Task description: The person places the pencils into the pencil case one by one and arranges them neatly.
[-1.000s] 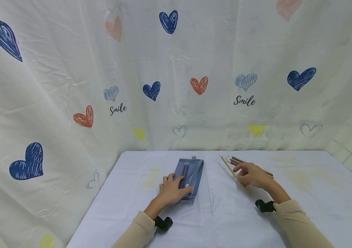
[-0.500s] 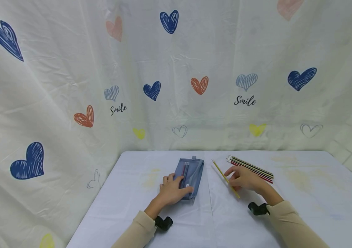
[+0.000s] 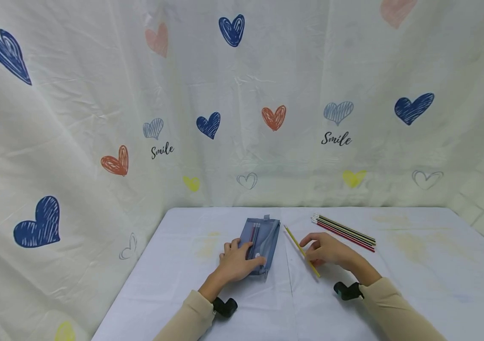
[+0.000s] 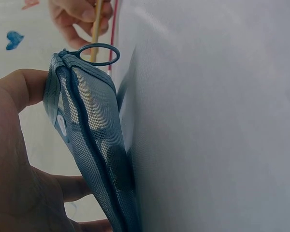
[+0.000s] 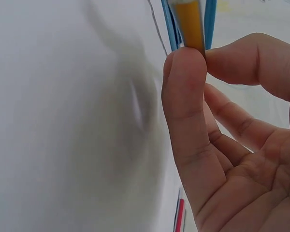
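A blue mesh pencil case (image 3: 269, 241) lies flat on the table left of centre, with a few pencils showing through or on its top. My left hand (image 3: 235, 264) rests on it with the fingers spread. In the left wrist view the zipper and a loop pull (image 4: 111, 63) show along the case's near end. Between thumb and index finger, my right hand (image 3: 329, 251) pinches a yellow pencil (image 3: 291, 236) by its middle. The pencil slants, its far tip close to the case's right edge. Only its blurred yellow end shows in the right wrist view.
Several pencils (image 3: 344, 232), dark striped and red, lie side by side behind the right hand. A white cloth covers the table (image 3: 412, 284). Behind it hangs a white curtain (image 3: 293, 71) printed with hearts.
The right hand has moved left and slightly nearer with the yellow pencil, away from the other pencils and towards the case. The left hand and the case have stayed put.
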Tool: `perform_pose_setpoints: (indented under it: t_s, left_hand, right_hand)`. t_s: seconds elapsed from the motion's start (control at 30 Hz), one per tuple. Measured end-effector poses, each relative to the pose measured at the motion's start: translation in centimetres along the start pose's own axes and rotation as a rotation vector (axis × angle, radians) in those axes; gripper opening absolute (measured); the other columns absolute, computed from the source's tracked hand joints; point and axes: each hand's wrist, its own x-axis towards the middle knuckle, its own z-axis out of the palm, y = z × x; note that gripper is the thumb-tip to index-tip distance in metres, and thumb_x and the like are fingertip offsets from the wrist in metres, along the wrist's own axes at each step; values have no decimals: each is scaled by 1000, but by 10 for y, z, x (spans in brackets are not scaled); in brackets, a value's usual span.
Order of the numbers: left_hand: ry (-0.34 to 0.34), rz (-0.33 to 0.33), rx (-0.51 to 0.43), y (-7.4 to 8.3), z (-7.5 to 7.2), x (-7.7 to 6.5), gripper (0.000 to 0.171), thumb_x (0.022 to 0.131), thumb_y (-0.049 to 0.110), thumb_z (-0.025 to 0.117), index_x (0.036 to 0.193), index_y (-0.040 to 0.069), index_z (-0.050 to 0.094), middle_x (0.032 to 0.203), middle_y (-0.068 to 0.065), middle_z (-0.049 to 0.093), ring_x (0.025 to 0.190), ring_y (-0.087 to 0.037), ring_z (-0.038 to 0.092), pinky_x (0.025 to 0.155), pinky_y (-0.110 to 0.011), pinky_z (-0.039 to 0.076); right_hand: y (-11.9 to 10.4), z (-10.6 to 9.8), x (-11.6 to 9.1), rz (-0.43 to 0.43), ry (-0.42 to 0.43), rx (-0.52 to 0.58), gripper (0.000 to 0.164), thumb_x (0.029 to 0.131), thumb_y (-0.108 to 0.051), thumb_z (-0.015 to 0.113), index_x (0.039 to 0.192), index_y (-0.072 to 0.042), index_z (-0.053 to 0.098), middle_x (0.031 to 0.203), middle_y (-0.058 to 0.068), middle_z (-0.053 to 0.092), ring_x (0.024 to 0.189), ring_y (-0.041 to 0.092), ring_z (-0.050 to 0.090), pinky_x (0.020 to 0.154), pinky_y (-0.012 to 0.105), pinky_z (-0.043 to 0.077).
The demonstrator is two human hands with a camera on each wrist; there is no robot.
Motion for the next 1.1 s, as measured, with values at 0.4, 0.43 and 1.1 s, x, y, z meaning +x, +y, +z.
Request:
perform_pose_setpoints:
  t_s: [0.4,0.43,1.1]
  left_hand:
    - [3,2,11,1,-1,-1,79,87,66,63,146,14,56,157,-22,37,131,-38,37,95,-60,35]
    - [3,0,12,2,-2,-1,78,87,65,63,146,14,56,157,-22,37,131,-38,37,96,-61,35]
    - [11,-11,9,1,1,0,77,88,63,64,146,13,56,155,-22,38,131,-39,37,99,-63,34]
  right_hand:
    - [-10,27,5,-27,-45,78,36,88,-4,68,122,2,61,83,6,66,76,17,64,70,35,57]
    - [-12,30,5,-25,-43,80,36,88,-4,68,122,1,61,83,6,66,75,17,64,70,34,57]
    - [-26,61,27,61,84,202,43,83,-3,67,125,3,61,86,8,70,64,15,64,64,30,55]
